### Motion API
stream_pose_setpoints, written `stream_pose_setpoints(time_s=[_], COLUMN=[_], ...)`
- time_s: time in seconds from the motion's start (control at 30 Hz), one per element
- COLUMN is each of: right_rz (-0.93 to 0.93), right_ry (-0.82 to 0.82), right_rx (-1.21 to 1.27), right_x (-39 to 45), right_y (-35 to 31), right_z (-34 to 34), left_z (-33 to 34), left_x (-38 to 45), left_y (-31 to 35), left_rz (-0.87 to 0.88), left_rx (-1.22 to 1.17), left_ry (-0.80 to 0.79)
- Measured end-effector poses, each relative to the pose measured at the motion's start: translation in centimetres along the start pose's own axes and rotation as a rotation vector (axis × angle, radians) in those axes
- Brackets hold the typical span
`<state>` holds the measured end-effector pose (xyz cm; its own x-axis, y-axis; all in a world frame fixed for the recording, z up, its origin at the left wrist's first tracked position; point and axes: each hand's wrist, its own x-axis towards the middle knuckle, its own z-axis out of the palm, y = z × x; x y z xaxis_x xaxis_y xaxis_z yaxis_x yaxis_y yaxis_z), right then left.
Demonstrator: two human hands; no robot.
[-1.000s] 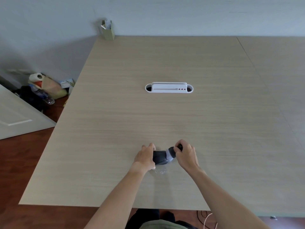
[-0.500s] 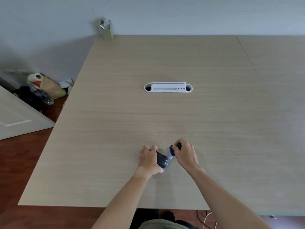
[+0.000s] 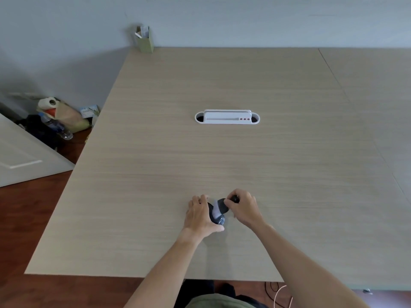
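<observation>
A small dark rolled object with a grey band and white lettering, seemingly a rolled sock (image 3: 218, 213), lies on the light wooden table (image 3: 222, 156) near its front edge. My left hand (image 3: 200, 215) wraps round its left side, thumb under the near end. My right hand (image 3: 243, 207) pinches the dark far end of the rolled sock with curled fingers. Much of the object is hidden by both hands.
A white cable-port insert (image 3: 227, 117) is set into the table's middle. A green box with papers (image 3: 145, 40) stands at the far left corner by the wall. On the floor at left lie a bag, a paper roll (image 3: 47, 103) and a bottle (image 3: 56, 126).
The rolled object has turned from lying sideways to pointing more toward me, and my left hand has closed further round it. My right hand stayed on the far end.
</observation>
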<state>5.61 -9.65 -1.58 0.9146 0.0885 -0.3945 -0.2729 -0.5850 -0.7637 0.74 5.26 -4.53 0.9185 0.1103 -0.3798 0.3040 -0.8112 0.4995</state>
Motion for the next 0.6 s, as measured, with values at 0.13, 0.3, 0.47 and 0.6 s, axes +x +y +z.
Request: stream_pose_setpoints(time_s=[0.13, 0.3, 0.47, 0.6], right_rz=[0.008, 0.026, 0.074, 0.089], right_ry=[0.171, 0.027, 0.090, 0.080], right_rx=[-0.137, -0.163, -0.126, -0.238], right_x=[0.1, 0.1, 0.3, 0.1], right_y=[-0.2, -1.0, -0.9, -0.3], right_z=[0.2, 0.5, 0.1, -0.2], left_z=[-0.4, -0.3, -0.6, -0.8], left_x=[-0.2, -0.5, -0.3, -0.3], left_y=[-0.3, -0.1, 0.3, 0.4], left_rz=[0.003, -0.026, -0.052, -0.058], left_rx=[-0.025, 0.018, 0.062, 0.050], left_ry=[-0.017, 0.010, -0.006, -0.020])
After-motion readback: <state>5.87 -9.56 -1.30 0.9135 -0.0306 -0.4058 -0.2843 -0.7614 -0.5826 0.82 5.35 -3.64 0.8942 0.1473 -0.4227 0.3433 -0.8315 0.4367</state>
